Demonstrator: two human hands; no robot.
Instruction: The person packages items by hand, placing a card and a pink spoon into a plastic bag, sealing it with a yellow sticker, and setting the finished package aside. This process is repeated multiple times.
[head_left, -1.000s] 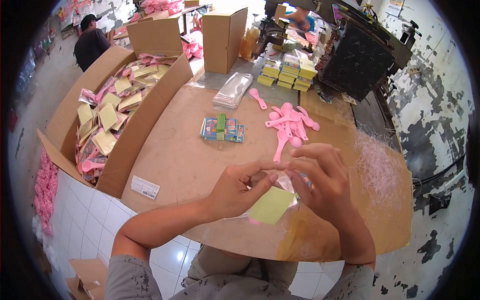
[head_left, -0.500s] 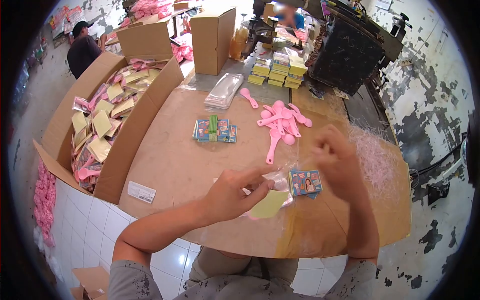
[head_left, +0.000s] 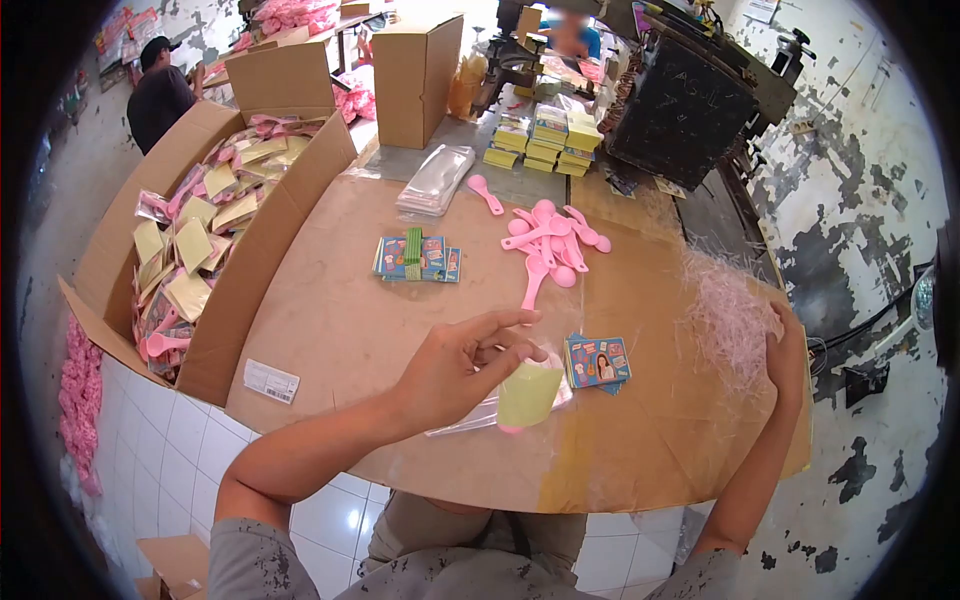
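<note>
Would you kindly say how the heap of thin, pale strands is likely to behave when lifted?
The strand heap would probably feel light and floppy, being loose and very thin. Lifting part may drag more along, since its pieces visibly cross one another.

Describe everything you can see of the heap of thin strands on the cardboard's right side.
The heap of strands is a loose tangle of thin, pale pinkish strips, seemingly plastic. It lies on the brown cardboard near its right edge. The right hand is at the heap's outer side; whether it grips any strands is unclear.
</note>
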